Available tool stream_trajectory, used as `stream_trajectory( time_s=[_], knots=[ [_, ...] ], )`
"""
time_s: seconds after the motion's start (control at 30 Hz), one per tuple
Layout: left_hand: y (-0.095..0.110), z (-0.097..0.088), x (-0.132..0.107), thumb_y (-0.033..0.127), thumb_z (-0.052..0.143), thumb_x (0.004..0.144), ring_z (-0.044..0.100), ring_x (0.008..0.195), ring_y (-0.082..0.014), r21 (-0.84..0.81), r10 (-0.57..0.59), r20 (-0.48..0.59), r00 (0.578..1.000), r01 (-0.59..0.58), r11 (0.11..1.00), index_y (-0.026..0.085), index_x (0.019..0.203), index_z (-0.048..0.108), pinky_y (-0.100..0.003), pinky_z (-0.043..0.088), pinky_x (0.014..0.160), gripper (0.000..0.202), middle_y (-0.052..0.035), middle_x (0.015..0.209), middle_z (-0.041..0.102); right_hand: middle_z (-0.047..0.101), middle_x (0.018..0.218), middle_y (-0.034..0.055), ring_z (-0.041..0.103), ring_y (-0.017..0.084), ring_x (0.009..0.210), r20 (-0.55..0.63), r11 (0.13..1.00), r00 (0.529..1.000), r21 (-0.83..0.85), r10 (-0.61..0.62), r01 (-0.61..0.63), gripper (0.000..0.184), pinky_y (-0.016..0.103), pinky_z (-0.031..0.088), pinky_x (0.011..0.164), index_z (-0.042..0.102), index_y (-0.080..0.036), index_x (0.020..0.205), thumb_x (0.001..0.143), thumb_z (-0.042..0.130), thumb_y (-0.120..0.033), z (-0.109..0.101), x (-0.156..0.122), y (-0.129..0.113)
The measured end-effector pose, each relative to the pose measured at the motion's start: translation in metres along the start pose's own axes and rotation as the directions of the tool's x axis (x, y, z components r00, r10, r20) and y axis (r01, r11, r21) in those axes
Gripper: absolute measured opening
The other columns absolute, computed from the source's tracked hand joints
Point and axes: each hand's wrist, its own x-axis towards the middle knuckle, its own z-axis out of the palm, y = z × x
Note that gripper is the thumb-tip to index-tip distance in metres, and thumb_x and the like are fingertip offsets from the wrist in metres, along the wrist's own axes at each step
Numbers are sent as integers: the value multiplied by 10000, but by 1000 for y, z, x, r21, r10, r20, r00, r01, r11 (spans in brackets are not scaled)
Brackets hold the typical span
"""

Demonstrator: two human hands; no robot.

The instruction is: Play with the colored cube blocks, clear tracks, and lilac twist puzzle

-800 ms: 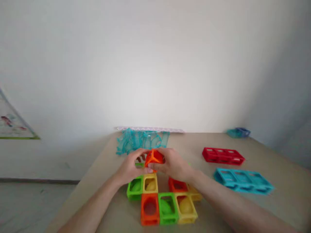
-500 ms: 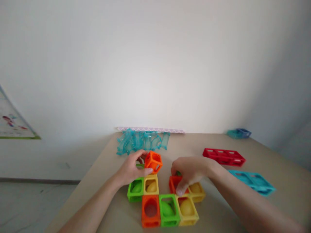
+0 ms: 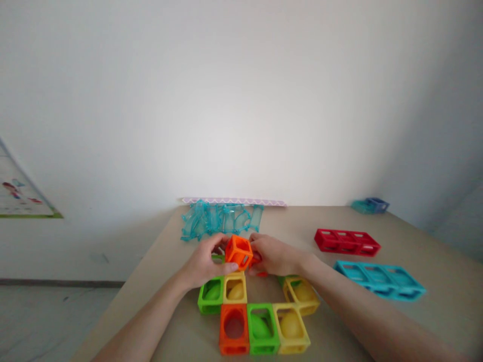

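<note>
My left hand (image 3: pixel 206 259) pinches an orange cube block (image 3: pixel 238 251) with open window sides, raised a little over the other blocks. Close against its right side, my right hand (image 3: pixel 277 255) has its fingers closed on a red cube block (image 3: pixel 257 260), mostly hidden by them. Below my left hand sit a green cube (image 3: pixel 211 295) and a yellow cube (image 3: pixel 235 274). A front row holds an orange-red cube (image 3: pixel 234 349), a green cube (image 3: pixel 263 349) and a yellow cube (image 3: pixel 293 348). Another yellow cube (image 3: pixel 310 305) stands under my right wrist, with a bit of green behind it.
Clear teal plastic pieces (image 3: pixel 223 218) lie piled at the back left of the table (image 3: pixel 298 221), before a patterned purple strip (image 3: pixel 234 201). To the right are a red three-window block (image 3: pixel 347 242) and a blue one (image 3: pixel 381 280). Blue pieces (image 3: pixel 372 205) rest in the far right corner.
My right hand has lifted the red cube out from beside the yellow cube and brought it left to the orange cube. My left hand has stayed nearly still.
</note>
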Motion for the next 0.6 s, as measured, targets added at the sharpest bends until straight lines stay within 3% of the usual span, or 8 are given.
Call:
stream_trajectory(
  time_s=[0.07, 0.17, 0.23, 0.3, 0.4, 0.5, 0.6],
  knots=[
    [0, 0, -1, 319, 724, 702, 599, 863, -177, 14, 10, -19, 1000, -10, 1000, 180, 1033, 546, -272, 468, 750, 400, -30, 964, 641, 516, 686, -7, 471, 132, 637, -127, 996, 989, -23, 80, -84, 196, 237, 336, 583, 512, -182, 597, 650, 700, -173, 2, 1, 1],
    [2, 1, -1, 317, 708, 713, 554, 800, -148, 48, 43, -102, 994, -38, 998, 192, 928, 488, -256, 452, 718, 332, 10, 863, 567, 498, 656, -9, 435, 129, 594, -295, 987, 943, 8, 154, -158, 233, 252, 312, 553, 450, -195, 620, 760, 627, -256, -1, 3, -1],
    [3, 1, -2, 324, 690, 728, 514, 752, -133, 84, 64, -152, 986, -52, 995, 202, 875, 443, -245, 437, 684, 312, 31, 806, 501, 536, 708, 2, 460, 134, 622, -451, 983, 879, 160, 155, -91, 259, 259, 341, 574, 429, -202, 675, 835, 574, -343, -2, 3, -7],
    [4, 1, -3, 336, 682, 735, 500, 746, -133, 125, 83, -159, 984, -64, 990, 207, 888, 433, -247, 431, 679, 319, 33, 806, 480, 585, 839, 25, 509, 144, 706, -559, 938, 822, 333, 110, 101, 264, 273, 391, 639, 409, -207, 733, 872, 553, -379, 0, 3, -14],
    [6, 0, -4, 346, 689, 730, 521, 790, -148, 185, 124, -140, 982, -97, 978, 209, 982, 447, -267, 440, 720, 375, 14, 876, 514, 561, 906, 21, 506, 140, 754, -533, 864, 846, 418, -19, 282, 236, 282, 419, 684, 398, -216, 811, 873, 580, -352, 10, 1, -21],
    [7, -2, -4, 342, 690, 735, 549, 844, -167, 222, 153, -151, 977, -118, 968, 215, 1066, 453, -286, 456, 763, 427, -9, 946, 542, 477, 792, -22, 446, 124, 670, -452, 876, 890, 402, -63, 266, 242, 268, 402, 624, 399, -217, 878, 854, 612, -330, 19, -1, -19],
    [6, -2, -3, 311, 693, 741, 570, 915, -186, 241, 187, -191, 964, -139, 961, 221, 1108, 455, -304, 468, 807, 446, -35, 1016, 561, 486, 853, -5, 471, 134, 719, -432, 880, 899, 396, -72, 261, 301, 279, 420, 650, 380, -218, 936, 825, 644, -308, 24, -1, -12]
  ],
)
